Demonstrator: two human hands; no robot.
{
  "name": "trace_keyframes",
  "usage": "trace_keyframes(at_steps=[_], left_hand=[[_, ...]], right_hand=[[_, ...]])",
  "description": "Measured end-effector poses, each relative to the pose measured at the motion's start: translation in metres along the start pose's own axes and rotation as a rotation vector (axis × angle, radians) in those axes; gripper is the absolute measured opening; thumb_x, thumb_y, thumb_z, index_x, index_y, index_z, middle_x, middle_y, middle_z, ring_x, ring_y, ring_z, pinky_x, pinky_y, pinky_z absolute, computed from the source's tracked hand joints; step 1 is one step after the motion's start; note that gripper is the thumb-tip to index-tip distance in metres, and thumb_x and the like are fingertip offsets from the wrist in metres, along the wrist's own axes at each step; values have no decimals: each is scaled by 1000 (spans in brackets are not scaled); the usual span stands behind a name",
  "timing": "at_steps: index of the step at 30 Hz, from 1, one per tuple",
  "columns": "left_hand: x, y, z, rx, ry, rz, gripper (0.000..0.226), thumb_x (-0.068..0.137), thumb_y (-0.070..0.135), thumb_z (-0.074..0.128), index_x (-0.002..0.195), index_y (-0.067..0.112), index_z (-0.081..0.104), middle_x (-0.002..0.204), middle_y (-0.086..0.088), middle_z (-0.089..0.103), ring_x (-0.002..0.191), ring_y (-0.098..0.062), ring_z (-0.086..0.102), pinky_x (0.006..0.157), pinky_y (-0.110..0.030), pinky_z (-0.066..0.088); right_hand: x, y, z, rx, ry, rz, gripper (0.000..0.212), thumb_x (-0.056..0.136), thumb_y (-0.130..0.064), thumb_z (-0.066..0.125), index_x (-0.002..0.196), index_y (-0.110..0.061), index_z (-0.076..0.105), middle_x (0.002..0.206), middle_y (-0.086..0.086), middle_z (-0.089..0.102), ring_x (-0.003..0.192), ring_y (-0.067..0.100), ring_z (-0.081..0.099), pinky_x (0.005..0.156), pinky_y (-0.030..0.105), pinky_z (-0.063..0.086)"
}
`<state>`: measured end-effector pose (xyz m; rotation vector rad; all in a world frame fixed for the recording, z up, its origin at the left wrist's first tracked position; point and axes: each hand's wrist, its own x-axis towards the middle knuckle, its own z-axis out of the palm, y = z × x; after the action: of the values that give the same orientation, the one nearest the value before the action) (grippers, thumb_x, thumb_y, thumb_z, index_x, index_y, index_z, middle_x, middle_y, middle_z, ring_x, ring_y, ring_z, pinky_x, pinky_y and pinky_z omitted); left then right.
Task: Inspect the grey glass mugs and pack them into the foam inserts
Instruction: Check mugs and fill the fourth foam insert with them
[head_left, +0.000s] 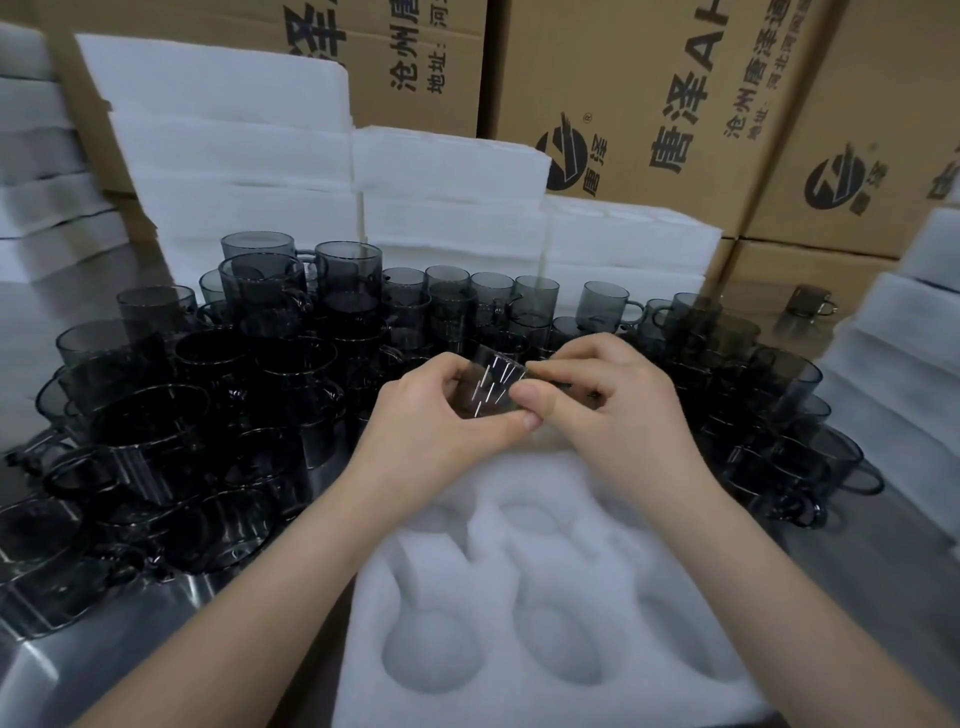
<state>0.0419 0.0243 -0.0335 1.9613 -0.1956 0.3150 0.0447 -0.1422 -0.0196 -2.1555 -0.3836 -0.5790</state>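
Mugs of grey glass crowd the left side and far edge of the tabletop, some stacked. Left hand pinches the held mug between thumb and curled fingers; right hand grips its other side. The mug hangs tilted over the far edge of the foam insert, whose round pockets look empty. Inspection seems the step in hand; next it needs lowering squarely into a pocket. Room is tight sideways: more mugs flank the right, with foam stacks beyond.
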Motion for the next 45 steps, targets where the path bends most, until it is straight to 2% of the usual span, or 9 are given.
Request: trace_keyframes(at_steps=[3,7,16,20,23,28,36,40,45], left_hand=[[-1,0,-1,-31,-50,13,46,48,56,79,80,27,65,70,17,68,63,4,58,60,-14,42],[-4,-1,-1,-45,-127,58,47,49,55,75,86,27,67,78,11,72,77,-8,68,78,-38,57],[-4,-3,2,45,-128,103,42,57,41,82,92,30,61,81,16,70,74,3,65,69,-19,52],[-4,-1,2,5,-108,100,49,53,53,76,91,27,58,84,18,70,76,5,65,69,-15,51],[-3,-3,1,-71,-68,83,57,50,63,74,95,32,57,91,17,69,88,-1,67,84,-30,55],[-5,-2,0,-85,-121,181,60,59,48,79,112,39,52,107,25,62,102,-2,63,95,-36,51],[-5,-4,-3,-14,-30,299,66,66,-1,80,119,30,57,114,8,58,107,-5,56,95,-24,46],[-5,-4,-3,20,-36,289,62,65,12,84,115,39,57,106,22,62,106,-2,54,90,-11,39],[-6,-2,-6,-42,-47,277,67,64,7,87,116,37,58,107,23,63,108,-11,59,98,-30,46]], right_hand=[[0,0,-2,101,-193,72,63,64,-63,57,116,-30,70,113,-15,54,97,-7,50,85,13,35],[-3,-1,-6,227,-399,78,57,74,-51,61,130,-44,53,127,-10,45,116,-5,43,93,8,35],[-8,-5,-9,233,-465,-136,41,93,-10,63,119,-41,65,140,-11,43,137,5,32,111,24,31],[-8,-7,-7,362,-332,-132,34,84,-8,69,112,-27,70,132,-1,53,127,7,46,104,22,40],[-3,-3,-7,427,-205,-27,29,86,-24,69,115,-26,68,113,-2,63,100,7,58,91,31,50],[1,3,-7,485,-263,199,32,86,-38,54,92,-8,63,88,18,62,66,20,62,64,33,53],[2,5,-5,342,-437,79,26,97,-19,53,71,-14,53,69,-4,54,63,7,50,63,17,45],[1,6,-5,337,-396,27,30,98,-17,52,69,-16,55,66,-9,54,67,14,49,68,31,43],[-1,6,-7,426,-384,5,25,92,-26,49,71,-15,58,70,-11,57,70,11,51,71,31,46]])
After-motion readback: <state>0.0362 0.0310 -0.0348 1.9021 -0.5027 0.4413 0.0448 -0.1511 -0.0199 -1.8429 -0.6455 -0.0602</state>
